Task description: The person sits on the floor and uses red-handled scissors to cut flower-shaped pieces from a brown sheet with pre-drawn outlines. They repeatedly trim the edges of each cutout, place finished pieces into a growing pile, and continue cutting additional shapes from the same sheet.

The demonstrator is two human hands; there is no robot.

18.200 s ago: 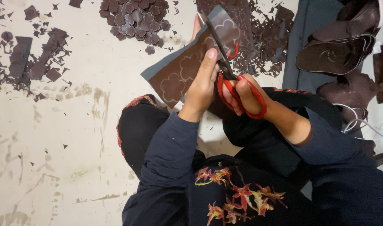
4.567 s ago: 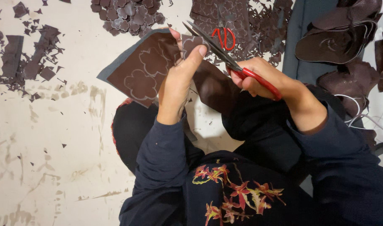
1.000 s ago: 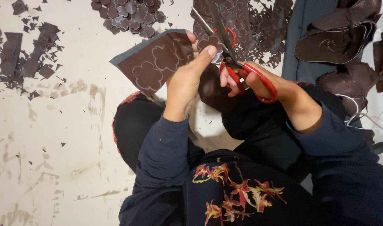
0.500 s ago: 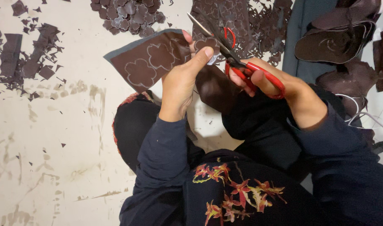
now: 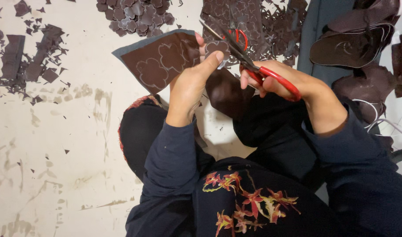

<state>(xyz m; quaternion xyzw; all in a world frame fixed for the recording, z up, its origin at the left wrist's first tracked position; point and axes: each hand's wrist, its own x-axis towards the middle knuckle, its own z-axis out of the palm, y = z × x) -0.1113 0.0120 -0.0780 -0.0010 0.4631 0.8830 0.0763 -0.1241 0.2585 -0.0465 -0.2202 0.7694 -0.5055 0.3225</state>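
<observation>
My left hand [image 5: 190, 85] pinches a dark brown leather sheet [image 5: 159, 59] marked with pale flower outlines, thumb on its right edge. My right hand [image 5: 275, 81] grips red-handled scissors [image 5: 249, 66]; the open blades point up-left and meet the sheet near a flower shape by my left thumb. A dark leather piece [image 5: 225, 92] hangs below the hands, over my lap.
A pile of cut flower shapes [image 5: 135, 15] lies on the pale floor [image 5: 56, 131] at the top. Brown offcuts [image 5: 30, 57] are scattered at the left. A second red-handled pair of scissors [image 5: 239, 37] rests on scraps. Dark sandal soles [image 5: 350, 41] lie at the right.
The sheet has turned and shifted slightly left in my left hand. The scissors' blades stay at its right edge, working around a flower outline.
</observation>
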